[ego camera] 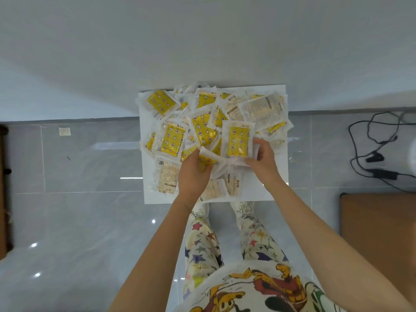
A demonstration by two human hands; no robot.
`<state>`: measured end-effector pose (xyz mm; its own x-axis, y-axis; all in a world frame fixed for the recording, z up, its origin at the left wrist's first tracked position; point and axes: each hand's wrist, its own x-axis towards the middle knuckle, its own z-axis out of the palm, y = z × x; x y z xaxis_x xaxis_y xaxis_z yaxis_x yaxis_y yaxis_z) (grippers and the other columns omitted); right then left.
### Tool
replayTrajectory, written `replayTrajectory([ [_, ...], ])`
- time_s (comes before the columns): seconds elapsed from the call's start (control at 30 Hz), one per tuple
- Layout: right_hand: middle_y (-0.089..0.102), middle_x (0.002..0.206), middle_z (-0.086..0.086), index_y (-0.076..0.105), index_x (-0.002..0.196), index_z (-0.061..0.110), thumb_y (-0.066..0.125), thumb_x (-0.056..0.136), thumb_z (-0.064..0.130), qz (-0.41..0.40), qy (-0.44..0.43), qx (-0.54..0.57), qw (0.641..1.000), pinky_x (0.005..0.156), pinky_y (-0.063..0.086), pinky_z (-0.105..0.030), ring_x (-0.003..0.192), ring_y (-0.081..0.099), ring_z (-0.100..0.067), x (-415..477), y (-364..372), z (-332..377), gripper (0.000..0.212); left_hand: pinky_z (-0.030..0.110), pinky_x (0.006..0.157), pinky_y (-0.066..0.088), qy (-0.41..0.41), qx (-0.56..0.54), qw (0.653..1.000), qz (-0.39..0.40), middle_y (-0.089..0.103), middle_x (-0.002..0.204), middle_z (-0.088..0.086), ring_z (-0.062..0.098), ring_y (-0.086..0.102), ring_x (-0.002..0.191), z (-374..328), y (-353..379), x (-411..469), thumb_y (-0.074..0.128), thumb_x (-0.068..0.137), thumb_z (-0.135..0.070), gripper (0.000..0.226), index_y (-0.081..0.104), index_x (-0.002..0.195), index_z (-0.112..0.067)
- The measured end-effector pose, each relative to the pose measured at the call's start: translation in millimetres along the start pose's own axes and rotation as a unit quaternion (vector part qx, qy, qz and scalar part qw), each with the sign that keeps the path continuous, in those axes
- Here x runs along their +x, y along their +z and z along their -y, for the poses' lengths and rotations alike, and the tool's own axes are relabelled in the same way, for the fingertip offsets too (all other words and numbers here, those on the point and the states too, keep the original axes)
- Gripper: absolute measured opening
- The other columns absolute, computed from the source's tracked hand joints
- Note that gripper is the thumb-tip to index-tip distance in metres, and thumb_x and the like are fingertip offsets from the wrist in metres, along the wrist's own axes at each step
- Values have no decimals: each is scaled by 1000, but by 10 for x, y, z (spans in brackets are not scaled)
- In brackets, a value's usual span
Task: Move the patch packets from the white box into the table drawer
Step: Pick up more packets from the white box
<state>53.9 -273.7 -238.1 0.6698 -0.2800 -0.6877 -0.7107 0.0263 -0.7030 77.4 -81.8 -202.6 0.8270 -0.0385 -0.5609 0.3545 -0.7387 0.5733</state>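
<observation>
A white box [279, 158] stands on the tiled floor against the wall, right in front of my feet. It is heaped with several patch packets [171, 138], clear wrappers with yellow patterned patches inside, some face down. My left hand [192, 174] is closed on a packet [206, 159] near the box's front middle. My right hand [263, 159] grips the lower right edge of an upright yellow packet [238, 140]. No drawer is in view.
Grey glossy floor tiles surround the box. Black cables and a power adapter [382, 173] lie at the right. A brown flat surface [380, 233] sits at the lower right, dark wooden furniture [4, 190] at the left edge. A small white square [64, 131] lies on the floor.
</observation>
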Motion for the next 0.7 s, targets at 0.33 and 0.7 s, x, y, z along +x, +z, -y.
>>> replayTrajectory([
  [0.33, 38, 145, -5, 18, 142, 20, 78, 78, 16, -93, 82, 79, 989, 89, 40, -27, 125, 47, -20, 74, 201, 271, 88, 16, 68, 50, -37, -207, 977, -24, 62, 92, -19, -6, 58, 81, -4, -170, -3, 67, 86, -13, 25, 58, 105, -29],
  [0.7, 43, 117, 10, 32, 136, 26, 69, 85, 9, -28, 47, 44, 998, 68, 43, -16, 104, 48, -11, -262, 271, 432, 66, 15, 70, 47, -61, -256, 962, -76, 59, 101, -14, -3, 58, 88, -18, -455, -161, 64, 89, -12, 32, 50, 109, -32],
])
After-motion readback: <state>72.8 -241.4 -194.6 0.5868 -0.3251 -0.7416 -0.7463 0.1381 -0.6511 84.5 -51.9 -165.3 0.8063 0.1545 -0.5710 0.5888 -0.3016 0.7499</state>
